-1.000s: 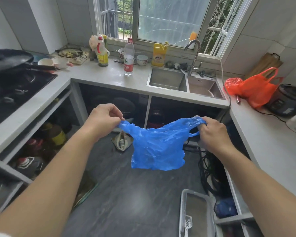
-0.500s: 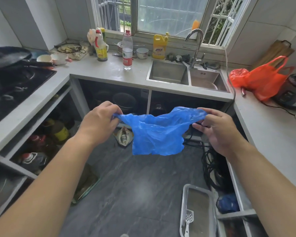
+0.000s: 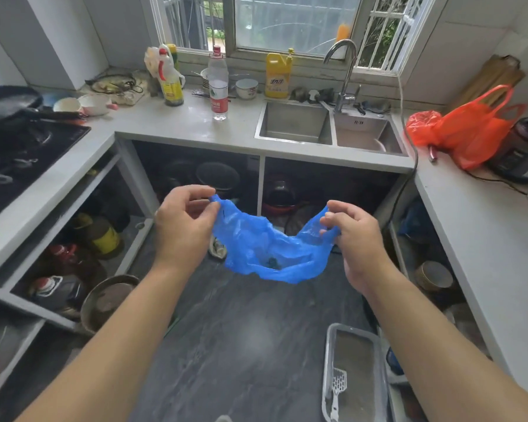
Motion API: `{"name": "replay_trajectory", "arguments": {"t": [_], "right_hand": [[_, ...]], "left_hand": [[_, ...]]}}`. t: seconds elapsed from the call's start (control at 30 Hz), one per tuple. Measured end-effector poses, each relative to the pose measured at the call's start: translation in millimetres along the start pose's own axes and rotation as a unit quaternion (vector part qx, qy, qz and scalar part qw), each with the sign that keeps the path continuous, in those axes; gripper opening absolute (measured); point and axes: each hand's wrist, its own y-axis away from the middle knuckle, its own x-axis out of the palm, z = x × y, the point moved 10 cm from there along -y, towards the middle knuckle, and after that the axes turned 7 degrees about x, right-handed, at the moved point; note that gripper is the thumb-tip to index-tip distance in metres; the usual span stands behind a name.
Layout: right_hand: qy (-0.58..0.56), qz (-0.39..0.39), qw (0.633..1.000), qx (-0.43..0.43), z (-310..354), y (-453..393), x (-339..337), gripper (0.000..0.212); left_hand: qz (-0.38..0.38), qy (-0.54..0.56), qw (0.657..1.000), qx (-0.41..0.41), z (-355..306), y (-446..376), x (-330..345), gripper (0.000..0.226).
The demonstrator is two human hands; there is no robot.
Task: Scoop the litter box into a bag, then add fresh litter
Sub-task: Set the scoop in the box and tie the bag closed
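Observation:
A thin blue plastic bag [image 3: 265, 248] hangs in mid-air in front of me, sagging in the middle with its mouth pulled partly apart. My left hand [image 3: 185, 226] pinches its left edge and my right hand [image 3: 355, 236] pinches its right edge. Low on the dark floor at the right stands the pale rectangular litter box [image 3: 329, 360], holding grey litter. A white slotted scoop [image 3: 337, 388] lies inside it near the front.
A grey countertop [image 3: 180, 123] runs in a U around me, with a double sink [image 3: 296, 123], bottles and bowls at the back. An orange bag [image 3: 470, 129] and a cooker sit at right, a stove at left. Open shelves below hold pots and bottles.
Both hands have shifted their pinch along the bag's top and spread it, so the bag now sags open in the middle. The view has tipped slightly downward.

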Motion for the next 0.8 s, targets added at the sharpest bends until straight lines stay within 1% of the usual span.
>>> {"name": "replay_trajectory", "arguments": {"t": [0.03, 0.07, 0.1, 0.13, 0.17, 0.2, 0.3, 0.33, 0.4, 0.47, 0.5, 0.57, 0.6, 0.63, 0.67, 0.7, 0.8], "right_hand": [[-0.011, -0.003, 1.000, -0.013, -1, 0, -2, 0.030], [-0.006, -0.005, 1.000, -0.027, 0, -1, -3, 0.029], [0.006, -0.009, 1.000, -0.029, -3, -3, -3, 0.029], [0.016, -0.012, 1.000, -0.019, -8, -2, -3, 0.029], [0.009, -0.014, 1.000, -0.003, -16, -2, -4, 0.030], [-0.009, -0.013, 1.000, 0.010, -22, -1, -5, 0.030], [-0.026, 0.019, 0.999, 0.022, -28, 3, 4, 0.030], [-0.030, 0.032, 0.999, 0.023, -27, 6, 7, 0.029], [-0.042, 0.049, 0.997, 0.029, -27, 10, 10, 0.026], [-0.029, 0.053, 0.998, 0.031, -29, 11, 8, 0.024], [-0.020, 0.057, 0.998, 0.031, -30, 12, 5, 0.023], [-0.009, 0.063, 0.998, 0.030, -31, 15, -2, 0.022], [-0.003, 0.063, 0.998, 0.029, -30, 17, -6, 0.022], [0.003, 0.064, 0.998, 0.026, -29, 20, -10, 0.022], [0.012, 0.066, 0.998, 0.023, -27, 24, -14, 0.022], [0.019, 0.070, 0.997, 0.019, -27, 28, -18, 0.021], [0.028, 0.094, 0.995, 0.014, -24, 41, -29, 0.020]], "left_hand": [[-0.005, -0.009, 1.000, 0.025, -4, -3, 0, 0.020], [0.001, -0.013, 1.000, 0.021, 1, -6, 3, 0.024], [0.010, -0.014, 1.000, -0.026, 17, -6, 6, 0.029], [0.016, -0.009, 0.995, -0.096, 39, -3, 8, 0.034], [0.018, 0.000, 0.987, -0.159, 61, 2, 10, 0.036], [0.017, 0.012, 0.980, -0.197, 79, 7, 13, 0.033], [0.043, -0.006, 0.969, -0.243, 108, 23, 23, 0.023], [0.056, -0.022, 0.964, -0.258, 115, 31, 27, 0.025], [0.079, -0.047, 0.952, -0.293, 131, 50, 36, 0.041], [0.106, -0.041, 0.931, -0.347, 150, 71, 49, 0.065], [0.122, -0.024, 0.914, -0.385, 162, 85, 57, 0.076], [0.168, 0.010, 0.872, -0.460, 177, 113, 75, 0.092], [0.196, 0.024, 0.849, -0.490, 181, 127, 85, 0.096], [0.221, 0.038, 0.831, -0.510, 182, 139, 94, 0.096], [0.238, 0.052, 0.819, -0.519, 180, 147, 103, 0.091], [0.245, 0.065, 0.814, -0.522, 178, 153, 112, 0.086], [0.233, 0.102, 0.814, -0.522, 173, 155, 132, 0.085]]}}
